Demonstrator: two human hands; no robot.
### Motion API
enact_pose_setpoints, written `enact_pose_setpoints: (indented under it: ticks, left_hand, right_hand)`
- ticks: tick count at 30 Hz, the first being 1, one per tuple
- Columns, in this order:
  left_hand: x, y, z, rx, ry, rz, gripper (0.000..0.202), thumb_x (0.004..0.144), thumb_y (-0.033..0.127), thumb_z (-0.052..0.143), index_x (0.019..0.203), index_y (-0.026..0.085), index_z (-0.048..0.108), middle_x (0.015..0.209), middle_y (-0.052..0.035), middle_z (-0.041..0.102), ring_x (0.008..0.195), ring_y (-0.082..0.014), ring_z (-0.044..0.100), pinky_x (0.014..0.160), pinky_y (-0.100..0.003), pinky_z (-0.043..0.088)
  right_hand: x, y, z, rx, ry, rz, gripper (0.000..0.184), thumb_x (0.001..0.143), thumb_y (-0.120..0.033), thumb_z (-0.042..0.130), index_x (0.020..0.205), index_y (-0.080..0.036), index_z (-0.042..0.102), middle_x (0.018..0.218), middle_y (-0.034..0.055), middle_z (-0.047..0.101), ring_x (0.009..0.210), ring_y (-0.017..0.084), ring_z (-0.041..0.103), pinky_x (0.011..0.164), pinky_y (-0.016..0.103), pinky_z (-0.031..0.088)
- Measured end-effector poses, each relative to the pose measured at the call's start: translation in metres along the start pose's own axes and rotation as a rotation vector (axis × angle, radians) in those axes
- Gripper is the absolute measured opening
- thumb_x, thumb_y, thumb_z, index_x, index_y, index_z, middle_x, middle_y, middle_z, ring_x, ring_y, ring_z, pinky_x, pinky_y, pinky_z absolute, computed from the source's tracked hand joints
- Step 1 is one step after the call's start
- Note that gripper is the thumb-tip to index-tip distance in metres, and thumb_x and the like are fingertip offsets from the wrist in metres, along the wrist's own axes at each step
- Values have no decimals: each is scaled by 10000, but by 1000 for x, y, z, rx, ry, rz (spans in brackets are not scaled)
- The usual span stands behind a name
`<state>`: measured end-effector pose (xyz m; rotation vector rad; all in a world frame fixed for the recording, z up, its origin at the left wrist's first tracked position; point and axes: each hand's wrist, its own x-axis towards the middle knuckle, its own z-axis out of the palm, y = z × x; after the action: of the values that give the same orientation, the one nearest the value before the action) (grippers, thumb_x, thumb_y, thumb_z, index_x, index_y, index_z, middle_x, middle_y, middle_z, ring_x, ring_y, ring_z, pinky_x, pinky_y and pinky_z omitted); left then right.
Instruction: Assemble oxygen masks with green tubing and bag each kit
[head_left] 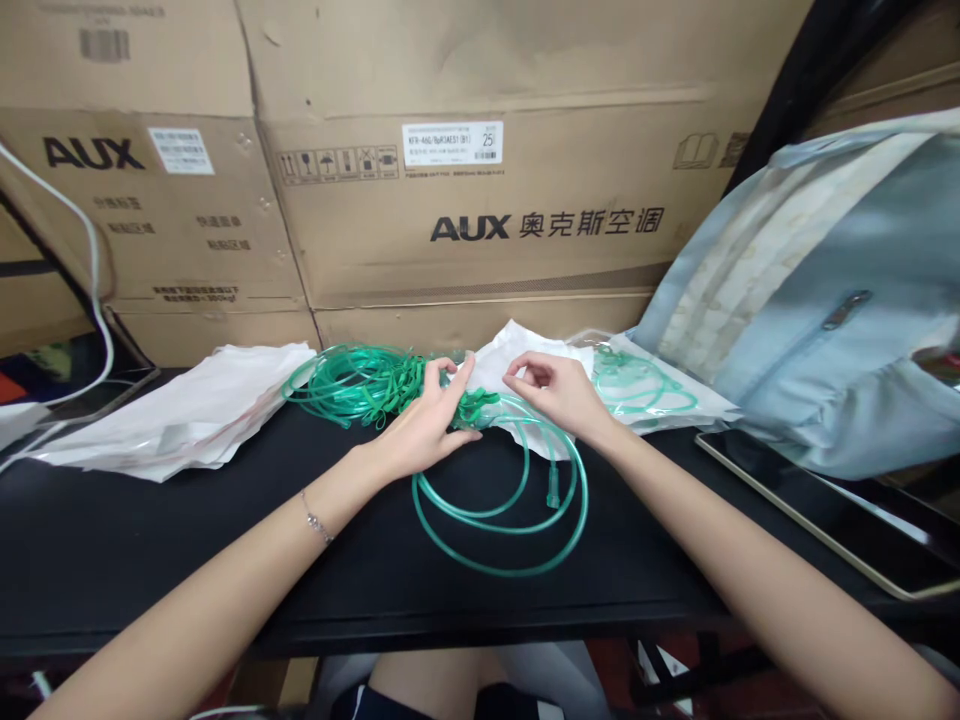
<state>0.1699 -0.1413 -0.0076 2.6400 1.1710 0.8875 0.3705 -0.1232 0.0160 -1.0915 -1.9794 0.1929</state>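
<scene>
My left hand (429, 418) reaches over the green elastic straps (480, 403), its thumb and forefinger spread apart. Loops of clear green tubing (501, 572) hang below it on the black table, with a green end connector (553, 490) inside the loop. To the right, my right hand (559, 392) is closed in a pinch beside a white sheet or bag (517, 352); whatever its fingertips hold cannot be made out. Left of my hands lies a bundle of coiled green tubing (337, 385) with more green straps, partly hidden by my left hand.
A stack of white pouches (187, 410) lies at the left. Clear bags with green tubing (652, 390) are at the right, near a light blue backpack (840, 300) and a tablet (817, 510). Large cardboard boxes (480, 270) wall off the back of the black table (337, 570).
</scene>
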Motion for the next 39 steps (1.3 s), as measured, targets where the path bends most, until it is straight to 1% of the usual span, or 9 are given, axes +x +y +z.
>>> enact_pose_setpoints:
  ticks: [6,12,17,23,27,30,33,36,39]
  left_hand:
    - [1,-6,11,-62,0,-200,971,724,309,606,1394,161,-82,1342,-235,216,1188,-357,417,941,-483,358]
    - [3,-9,11,-43,27,-387,759,681,287,640,1291,82,240,1305,-258,360,1226,-359,370,950,-466,346]
    - [6,0,9,-195,82,-295,626,638,276,690,1139,111,353,1150,-160,491,1102,-266,478,905,-391,395]
    - [6,0,16,-208,281,-280,477,610,274,716,978,177,428,1047,-66,489,992,-211,498,795,-318,427]
    - [6,-1,11,-216,260,-309,406,609,325,716,848,187,419,780,23,528,730,-157,533,634,-252,406]
    - [6,-3,9,-185,279,-284,419,589,326,733,843,191,428,745,37,536,708,-154,534,606,-230,381]
    - [5,-8,8,-166,310,-275,409,588,320,737,854,191,454,751,31,558,712,-159,545,609,-227,376]
    - [1,-14,4,-176,358,-277,401,592,320,736,857,189,465,775,26,573,712,-151,544,612,-220,372]
    - [-3,-17,-3,-146,452,-316,372,596,355,726,747,187,430,672,51,506,616,-118,485,547,-202,332]
  right_hand:
    - [-6,-1,0,-237,-98,-409,243,848,-252,471,968,-175,668,754,39,670,607,110,573,581,212,405]
    - [-7,-7,-4,-343,-147,-493,262,859,-229,455,1004,-176,666,728,37,667,616,115,587,551,203,391]
    - [-10,-13,4,-209,-135,-383,222,830,-229,504,947,-181,686,771,26,697,575,107,575,553,211,406]
    - [-7,-13,3,57,-175,-214,221,814,-270,528,913,-167,696,739,26,693,523,98,513,511,217,392]
    - [-5,-12,1,152,-217,-154,250,815,-316,526,921,-164,694,734,33,669,564,109,512,522,225,386]
    - [-5,-11,0,150,-255,-151,279,795,-332,555,990,-170,673,588,-10,562,514,91,442,502,217,358]
    - [-4,-7,-6,137,-295,-169,389,766,-365,586,1106,-176,606,595,-25,504,540,96,435,525,222,374]
    - [-1,1,-10,106,-145,-94,420,774,-416,552,1126,-188,563,818,39,570,755,153,524,676,282,434]
    - [0,9,-4,232,47,189,416,820,-487,436,1130,-222,514,1071,83,552,1022,209,504,826,352,433]
